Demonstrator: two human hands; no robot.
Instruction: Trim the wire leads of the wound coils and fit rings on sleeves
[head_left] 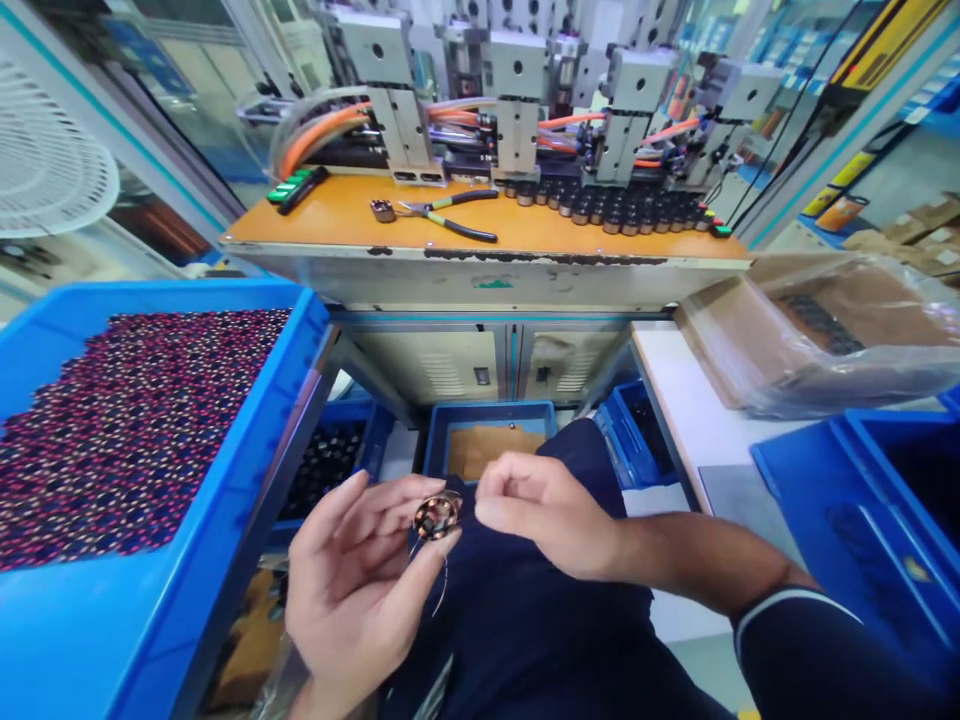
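Centrally, left hand (352, 590) pinches coil (437, 516), right hand (547, 515) just beside.

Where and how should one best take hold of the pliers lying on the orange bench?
Grip the pliers by the two handles, coming from the right: the handles spread out to that side, while the jaws point left toward a small round part.
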